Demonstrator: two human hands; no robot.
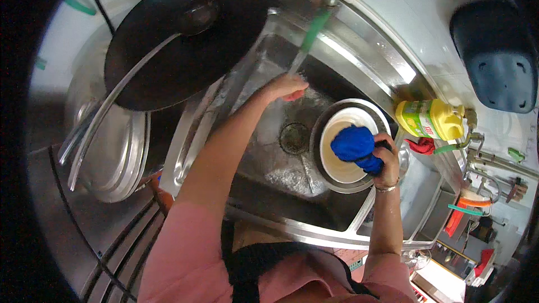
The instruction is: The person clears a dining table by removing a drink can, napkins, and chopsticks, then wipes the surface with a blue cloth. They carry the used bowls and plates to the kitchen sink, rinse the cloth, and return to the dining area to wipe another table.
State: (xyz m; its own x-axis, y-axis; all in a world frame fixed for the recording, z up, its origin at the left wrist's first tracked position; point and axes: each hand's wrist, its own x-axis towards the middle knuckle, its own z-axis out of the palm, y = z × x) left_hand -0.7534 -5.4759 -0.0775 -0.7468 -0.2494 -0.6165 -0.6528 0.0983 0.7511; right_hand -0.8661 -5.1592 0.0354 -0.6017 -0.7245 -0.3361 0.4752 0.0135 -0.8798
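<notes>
My left hand is curled under the stream from the green hose on the tap, above the steel sink; whether its fingers hold anything cannot be told. My right hand grips a bunched blue cloth, with something dark at my fingers. The cloth is over a white bowl, which sits within a round metal basin at the sink's right side. Beside them, a spoon-like metal utensil lies near the drain strainer in foamy water.
A large black wok with a long-handled ladle stands at the left, over stacked metal lids. A yellow detergent jug and a red cloth are on the right ledge. A second sink basin adjoins.
</notes>
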